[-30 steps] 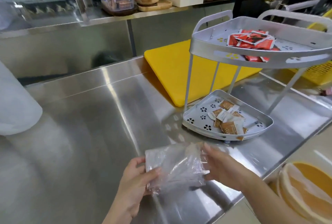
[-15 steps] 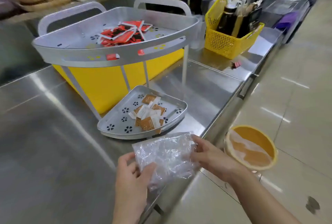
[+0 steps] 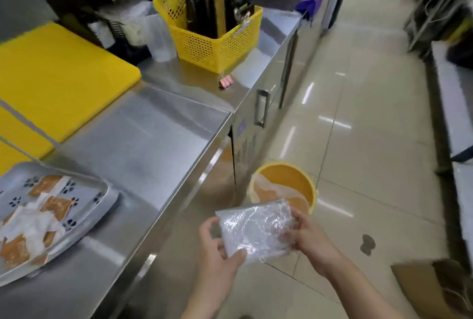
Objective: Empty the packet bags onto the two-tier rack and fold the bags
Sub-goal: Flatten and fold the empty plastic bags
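Clear crinkled plastic bag, empty and folded flat, held in the air beyond the worktop edge, lower rack tray at left, brown-and-white packets piled in it

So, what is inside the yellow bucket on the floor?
The yellow bucket holds a thin whitish plastic liner or bag. Its near part is covered by the folded clear bag in both hands, so nothing more shows.

Steel kitchen, tiled floor

A stainless tabletop runs beside glossy beige floor tiles streaked with light; a yellow bin stands below.
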Motion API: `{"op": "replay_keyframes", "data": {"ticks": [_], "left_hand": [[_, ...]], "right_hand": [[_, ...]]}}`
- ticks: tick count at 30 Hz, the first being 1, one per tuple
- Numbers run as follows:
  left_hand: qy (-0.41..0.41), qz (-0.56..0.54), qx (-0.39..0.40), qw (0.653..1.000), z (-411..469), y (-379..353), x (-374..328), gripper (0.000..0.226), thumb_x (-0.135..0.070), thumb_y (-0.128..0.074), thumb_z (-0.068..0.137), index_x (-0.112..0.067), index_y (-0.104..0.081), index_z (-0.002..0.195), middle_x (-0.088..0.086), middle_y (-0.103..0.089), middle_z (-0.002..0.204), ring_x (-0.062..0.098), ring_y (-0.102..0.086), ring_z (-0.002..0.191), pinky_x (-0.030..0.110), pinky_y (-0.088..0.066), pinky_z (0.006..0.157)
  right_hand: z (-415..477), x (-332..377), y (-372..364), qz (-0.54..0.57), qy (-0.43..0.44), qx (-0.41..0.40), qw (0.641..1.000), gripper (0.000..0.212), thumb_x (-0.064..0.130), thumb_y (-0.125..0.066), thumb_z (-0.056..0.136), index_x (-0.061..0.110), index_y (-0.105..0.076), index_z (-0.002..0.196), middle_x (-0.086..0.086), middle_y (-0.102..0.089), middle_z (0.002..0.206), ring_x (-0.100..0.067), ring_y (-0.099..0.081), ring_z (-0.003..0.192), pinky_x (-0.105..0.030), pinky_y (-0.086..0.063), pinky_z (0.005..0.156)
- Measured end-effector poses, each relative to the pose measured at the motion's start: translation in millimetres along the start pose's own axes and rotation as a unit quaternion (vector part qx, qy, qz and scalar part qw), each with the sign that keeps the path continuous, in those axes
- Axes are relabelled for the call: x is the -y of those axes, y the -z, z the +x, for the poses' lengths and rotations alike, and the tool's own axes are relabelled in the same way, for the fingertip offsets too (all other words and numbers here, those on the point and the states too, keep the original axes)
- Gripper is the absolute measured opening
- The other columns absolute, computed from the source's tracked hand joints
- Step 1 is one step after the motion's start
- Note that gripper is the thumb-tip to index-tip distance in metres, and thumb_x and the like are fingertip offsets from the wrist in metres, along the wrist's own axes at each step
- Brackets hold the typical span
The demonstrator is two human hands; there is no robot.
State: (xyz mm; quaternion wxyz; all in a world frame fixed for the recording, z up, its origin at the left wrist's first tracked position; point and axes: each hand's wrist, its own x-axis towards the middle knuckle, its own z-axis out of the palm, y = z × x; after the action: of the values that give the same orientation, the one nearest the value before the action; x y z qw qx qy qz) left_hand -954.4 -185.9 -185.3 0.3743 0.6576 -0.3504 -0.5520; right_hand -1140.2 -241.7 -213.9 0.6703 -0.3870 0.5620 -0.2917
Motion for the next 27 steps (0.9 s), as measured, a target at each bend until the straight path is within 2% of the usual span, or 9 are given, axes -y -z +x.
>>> {"op": "replay_keyframes", "data": {"ticks": [3, 6, 9, 13, 17, 22, 24, 25, 27], "left_hand": [[0.0, 0.029, 0.033, 0.999, 21.0, -18.7, 1.7, 0.055, 0.007, -0.064, 0.076, -0.039, -0.046, 0.101, 0.008, -0.065, 0.091, 0.017, -0.063, 0.073, 0.019, -0.05, 0.062], [0.0, 0.064, 0.05, 0.997, 49.6, -31.5, 6.3, 0.048, 0.005, -0.062, 0.079, -0.037, -0.058, 0.101, -0.003, -0.057, 0.081, 0.001, -0.05, 0.064, 0.003, -0.039, 0.054], [0.021, 0.098, 0.068, 0.993, 84.2, -42.3, 11.5, 0.042, 0.0, -0.061, 0.082, -0.04, -0.06, 0.094, -0.005, -0.058, 0.107, -0.001, -0.052, 0.084, -0.003, -0.039, 0.064], [0.033, 0.153, 0.118, 0.981, 138.2, -60.1, 10.3, 0.028, -0.008, -0.07, 0.078, -0.033, -0.059, 0.086, -0.01, -0.044, 0.102, -0.007, -0.054, 0.08, -0.002, -0.038, 0.066], [0.054, 0.201, 0.14, 0.968, 195.4, -89.9, 19.4, 0.037, -0.016, -0.07, 0.078, -0.011, -0.059, 0.113, -0.009, -0.044, 0.103, 0.013, -0.05, 0.091, 0.021, -0.036, 0.083], [0.074, 0.262, 0.147, 0.951, 266.1, -130.6, 47.1, 0.041, -0.017, -0.064, 0.083, -0.002, -0.056, 0.121, -0.001, -0.041, 0.112, 0.017, -0.05, 0.099, 0.022, -0.036, 0.09], [0.083, 0.292, 0.174, 0.937, 290.3, -144.6, 70.1, 0.029, -0.018, -0.061, 0.085, -0.008, -0.061, 0.112, -0.005, -0.038, 0.113, 0.014, -0.05, 0.097, 0.019, -0.037, 0.085], [0.086, 0.305, 0.186, 0.93, 301.8, -150.5, 80.6, 0.012, -0.018, -0.059, 0.085, -0.017, -0.063, 0.097, -0.009, -0.036, 0.11, 0.011, -0.05, 0.092, 0.015, -0.038, 0.077], [0.071, 0.331, 0.198, 0.92, 328.1, -161.6, 104.5, 0.015, -0.019, -0.058, 0.085, -0.026, -0.055, 0.073, -0.014, -0.035, 0.106, 0.006, -0.049, 0.083, 0.008, -0.036, 0.065]], "right_hand": [[12.4, -8.1, 19.0, -0.004, -0.022, -0.021, 1.0, 0.05, -0.011, -0.052, 0.066, 0.012, -0.062, 0.109, -0.005, -0.067, 0.071, -0.021, -0.063, 0.064, -0.026, -0.043, 0.049], [28.7, -19.4, 30.5, 0.011, -0.053, -0.07, 0.996, 0.047, -0.004, -0.055, 0.058, 0.01, -0.064, 0.102, -0.002, -0.072, 0.071, -0.013, -0.065, 0.06, -0.021, -0.045, 0.047], [47.5, -28.8, 40.3, 0.03, -0.079, -0.149, 0.985, 0.028, -0.012, -0.058, 0.071, 0.006, -0.065, 0.091, -0.002, -0.07, 0.068, -0.009, -0.063, 0.051, -0.019, -0.042, 0.041], [81.5, -35.0, 52.8, 0.066, -0.103, -0.251, 0.96, 0.022, -0.005, -0.06, 0.079, 0.01, -0.054, 0.093, -0.005, -0.061, 0.069, -0.014, -0.051, 0.047, -0.02, -0.035, 0.038], [125.8, -50.2, 65.1, 0.072, -0.151, -0.283, 0.944, 0.024, 0.002, -0.061, 0.083, 0.0, -0.049, 0.104, -0.017, -0.054, 0.082, -0.018, -0.044, 0.053, -0.022, -0.033, 0.038], [194.8, -88.0, 94.0, 0.087, -0.176, -0.316, 0.928, 0.014, 0.005, -0.055, 0.086, 0.008, -0.052, 0.1, -0.011, -0.06, 0.077, -0.014, -0.047, 0.05, -0.018, -0.034, 0.036], [222.6, -112.7, 103.1, 0.082, -0.19, -0.323, 0.924, 0.014, 0.007, -0.05, 0.088, 0.009, -0.053, 0.101, -0.012, -0.061, 0.077, -0.016, -0.05, 0.054, -0.022, -0.037, 0.043], [236.8, -126.1, 107.6, 0.074, -0.198, -0.321, 0.923, 0.014, 0.008, -0.048, 0.088, 0.01, -0.053, 0.102, -0.015, -0.062, 0.081, -0.019, -0.051, 0.059, -0.026, -0.038, 0.048], [269.0, -155.7, 117.9, 0.055, -0.206, -0.314, 0.925, 0.013, 0.01, -0.047, 0.087, 0.011, -0.054, 0.099, -0.019, -0.062, 0.085, -0.023, -0.052, 0.065, -0.03, -0.038, 0.055]]}}
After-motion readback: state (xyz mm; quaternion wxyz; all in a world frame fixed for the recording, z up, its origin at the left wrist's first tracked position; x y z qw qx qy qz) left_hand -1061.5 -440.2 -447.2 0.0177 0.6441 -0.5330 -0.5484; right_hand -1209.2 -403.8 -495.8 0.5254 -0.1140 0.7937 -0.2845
